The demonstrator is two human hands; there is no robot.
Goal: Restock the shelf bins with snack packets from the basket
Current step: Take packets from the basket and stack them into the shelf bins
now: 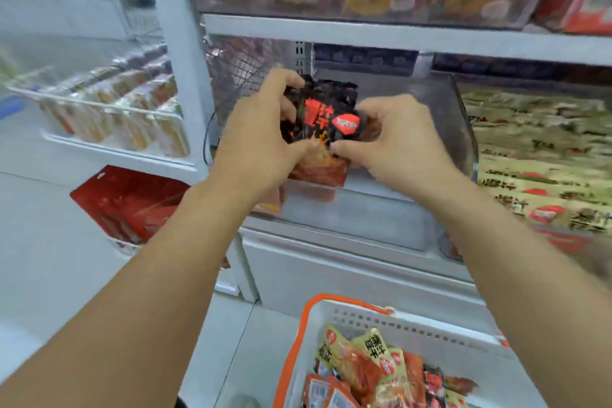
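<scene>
Shelf: white, carrying clear bins.
Clear bin: nearly empty, beside a full one.
Basket: white, orange-rimmed, low and near, still holding packets.
Hands: left hand and right hand both grip the black packets over the bin.
Handling: probably light, soft, crinkly and slippery; pinch the edges together.

— What am I looking at, surface-wise?
— I'm seeing glossy film on the black and red packets, a clear smooth plastic bin, and a white perforated plastic basket.
— And the shelf?
— It's looking like smooth white-painted metal.
</scene>
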